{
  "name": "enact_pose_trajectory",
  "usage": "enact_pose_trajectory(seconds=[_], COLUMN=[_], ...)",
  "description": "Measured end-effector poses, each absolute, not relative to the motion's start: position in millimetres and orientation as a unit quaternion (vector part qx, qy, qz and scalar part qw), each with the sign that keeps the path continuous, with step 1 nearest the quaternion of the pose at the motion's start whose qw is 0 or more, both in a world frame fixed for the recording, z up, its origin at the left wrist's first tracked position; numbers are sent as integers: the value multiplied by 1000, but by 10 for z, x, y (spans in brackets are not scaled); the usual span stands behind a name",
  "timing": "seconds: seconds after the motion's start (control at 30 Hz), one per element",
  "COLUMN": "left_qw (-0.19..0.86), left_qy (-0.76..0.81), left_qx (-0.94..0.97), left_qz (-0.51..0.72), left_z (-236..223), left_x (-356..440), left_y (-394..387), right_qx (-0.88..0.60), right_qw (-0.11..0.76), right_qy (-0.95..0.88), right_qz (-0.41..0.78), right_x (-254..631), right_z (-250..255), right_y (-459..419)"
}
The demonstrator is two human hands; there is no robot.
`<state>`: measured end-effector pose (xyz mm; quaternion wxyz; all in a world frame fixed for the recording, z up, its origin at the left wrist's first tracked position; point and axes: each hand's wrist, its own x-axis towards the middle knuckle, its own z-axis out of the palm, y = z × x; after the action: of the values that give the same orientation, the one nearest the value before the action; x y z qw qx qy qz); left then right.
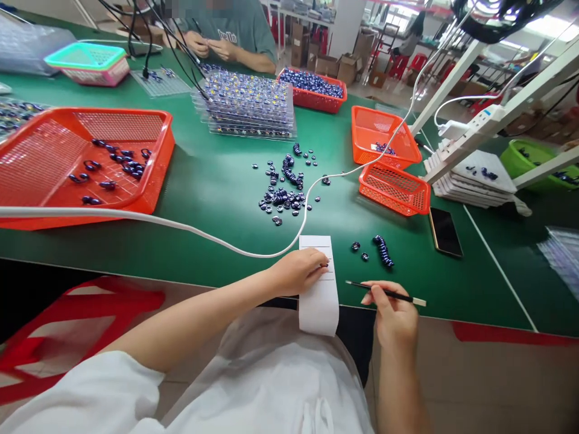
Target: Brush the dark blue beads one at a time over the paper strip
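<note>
Left hand (305, 270) rested on the white paper strip (319, 307), fingertips pinched on what looked like a small dark piece (326, 264), mostly hidden by the fingers. Right hand (393, 310) gripped a thin black pen-like tool (394, 294), tip toward the strip. Strip lay over the near edge of the green table (217, 181), its lower end curling down. Loose shiny dark-blue beads (283, 198) sat mid-table; a curved bead row (383, 252) lay right of the strip. Large orange basket (158, 175), cut off at frame left, held scattered dark pieces, some ring-shaped. Far red basket (319, 102) was heaped with blue pieces; right-hand orange basket (362, 129) held a small cluster, with a smaller orange basket (398, 193) just in front. Green bin (520, 166), cropped at right and partly behind a slanted bar (497, 123), had dark pieces, details unclear. Stacked clear trays (251, 108) carried blue pieces with yellow spots.
</note>
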<state>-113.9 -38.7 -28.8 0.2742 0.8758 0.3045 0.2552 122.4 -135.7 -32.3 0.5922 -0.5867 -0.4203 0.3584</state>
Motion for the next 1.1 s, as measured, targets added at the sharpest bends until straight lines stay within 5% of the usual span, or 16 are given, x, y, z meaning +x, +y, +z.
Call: enact_pose_trajectory(seconds=[0.4,1.1], left_qw=[269,286], left_qy=[262,307], left_qx=[880,871], left_qz=[289,258], left_z=[-292,-327], left_x=[-1075,-947], left_y=[-239,-303], right_qx=[-680,-688], right_qw=[450,421], right_qy=[-469,-499], right_qz=[337,318], right_x=[1027,1049], right_z=[-194,-203], right_y=[-1229,-1228])
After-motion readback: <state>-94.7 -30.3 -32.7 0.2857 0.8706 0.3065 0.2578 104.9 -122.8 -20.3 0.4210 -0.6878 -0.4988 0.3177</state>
